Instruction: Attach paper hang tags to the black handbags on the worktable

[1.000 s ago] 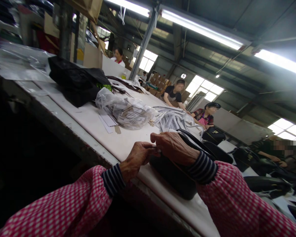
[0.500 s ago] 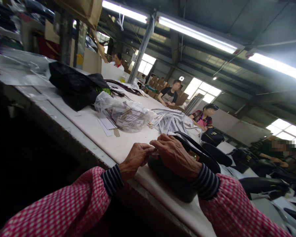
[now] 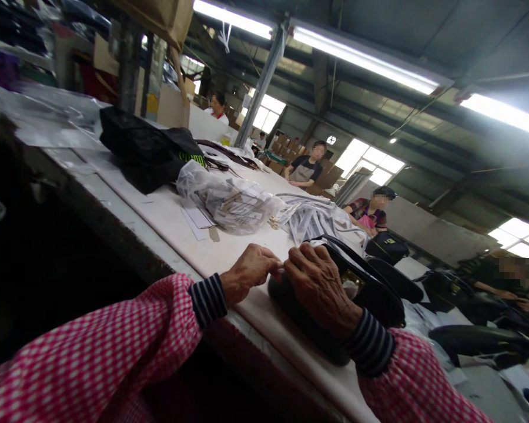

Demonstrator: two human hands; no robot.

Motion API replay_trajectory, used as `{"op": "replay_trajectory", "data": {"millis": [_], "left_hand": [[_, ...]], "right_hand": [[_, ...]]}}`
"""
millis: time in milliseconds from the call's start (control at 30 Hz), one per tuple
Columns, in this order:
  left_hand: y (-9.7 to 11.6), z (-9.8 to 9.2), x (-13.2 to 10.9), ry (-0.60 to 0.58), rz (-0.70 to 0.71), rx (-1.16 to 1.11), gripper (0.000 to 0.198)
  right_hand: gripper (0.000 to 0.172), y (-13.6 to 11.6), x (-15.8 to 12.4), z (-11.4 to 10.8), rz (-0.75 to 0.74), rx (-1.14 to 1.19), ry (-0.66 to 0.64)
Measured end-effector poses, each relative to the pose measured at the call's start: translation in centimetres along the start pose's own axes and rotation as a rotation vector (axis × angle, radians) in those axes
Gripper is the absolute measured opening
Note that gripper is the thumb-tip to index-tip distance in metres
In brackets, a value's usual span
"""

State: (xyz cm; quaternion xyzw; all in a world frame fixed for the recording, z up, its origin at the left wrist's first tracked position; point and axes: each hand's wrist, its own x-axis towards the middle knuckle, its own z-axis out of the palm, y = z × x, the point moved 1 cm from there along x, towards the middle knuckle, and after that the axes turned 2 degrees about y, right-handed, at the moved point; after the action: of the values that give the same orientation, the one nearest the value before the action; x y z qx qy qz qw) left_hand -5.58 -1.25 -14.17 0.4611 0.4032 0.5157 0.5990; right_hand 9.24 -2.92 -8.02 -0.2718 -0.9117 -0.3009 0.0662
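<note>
Since a moment ago, the right hand (image 3: 321, 286) has eased back over the smooth, rounded black bag (image 3: 303, 326), fingers bent (their grip I can't tell); the left hand (image 3: 252, 272) pinches a small white piece (image 3: 281, 269) beside it. Beneath lies a white-topped table (image 3: 158, 228); beyond, long grey strips (image 3: 311, 220), then a grey-aproned person (image 3: 304, 171).

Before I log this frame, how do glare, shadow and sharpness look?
Head view: tube lights and windows glare white; head view: deep shadow below the table, detail dim on the black bag by the right hand; head view: the pale bit at the left hand is too soft to identify.
</note>
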Motion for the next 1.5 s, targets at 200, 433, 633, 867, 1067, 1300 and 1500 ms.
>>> {"op": "replay_trajectory", "data": {"millis": [200,433,633,867,1067,1300,1500], "left_hand": [[0.1,-0.2,0.2,0.009,0.002,0.044,0.016],[0.6,-0.2,0.4,-0.068,-0.088,-0.005,0.007],[0.6,0.0,0.4,-0.074,-0.083,0.008,0.004],[0.7,0.1,0.5,-0.035,-0.067,0.022,0.013],[-0.6,0.4,1.0,-0.060,-0.091,-0.005,0.019],[-0.4,0.4,1.2,-0.023,-0.098,-0.027,0.010],[0.0,-0.2,1.5,-0.086,-0.114,-0.016,0.007]], "right_hand": [[0.015,-0.3,-0.4,-0.2,0.020,-0.010,0.028],[0.007,-1.0,-1.6,-0.1,0.080,-0.071,0.081],[0.017,-1.4,-1.4,1.1,0.094,-0.164,0.134],[0.015,-1.6,-1.8,1.4,0.064,-0.102,0.219],[0.020,-1.6,-2.5,1.5,0.052,-0.058,0.254],[0.015,-1.5,-3.0,1.4,0.082,-0.016,0.262],[0.010,-1.7,-3.0,1.8,0.141,-0.080,0.256]]}}
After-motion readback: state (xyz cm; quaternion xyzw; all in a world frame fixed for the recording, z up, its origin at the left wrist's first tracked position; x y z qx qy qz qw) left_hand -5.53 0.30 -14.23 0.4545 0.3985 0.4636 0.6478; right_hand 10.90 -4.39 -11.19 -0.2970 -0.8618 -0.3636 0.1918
